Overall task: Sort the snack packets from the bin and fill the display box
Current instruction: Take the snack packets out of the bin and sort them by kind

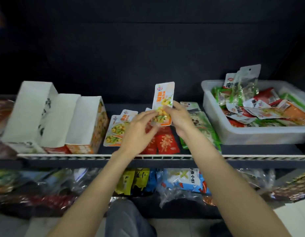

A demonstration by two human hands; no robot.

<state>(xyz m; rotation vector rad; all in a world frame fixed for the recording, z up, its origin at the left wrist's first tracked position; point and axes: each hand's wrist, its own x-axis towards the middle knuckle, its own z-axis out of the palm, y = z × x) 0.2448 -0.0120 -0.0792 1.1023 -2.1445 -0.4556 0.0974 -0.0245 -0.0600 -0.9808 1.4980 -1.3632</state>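
Behind both hands [158,122], the packet's [163,98] lower half hides.

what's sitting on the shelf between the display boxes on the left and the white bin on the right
In the head view, three sorted piles lie between the display boxes and the white bin: yellow-white packets, red packets and green packets.

A dark shelf [251,149] with a white wire front rail carries, from left to right, open white display boxes [62,120], yellow-and-white packets [115,129], red packets [163,142], green packets [206,127] and a translucent bin [251,135] of mixed snack packets.
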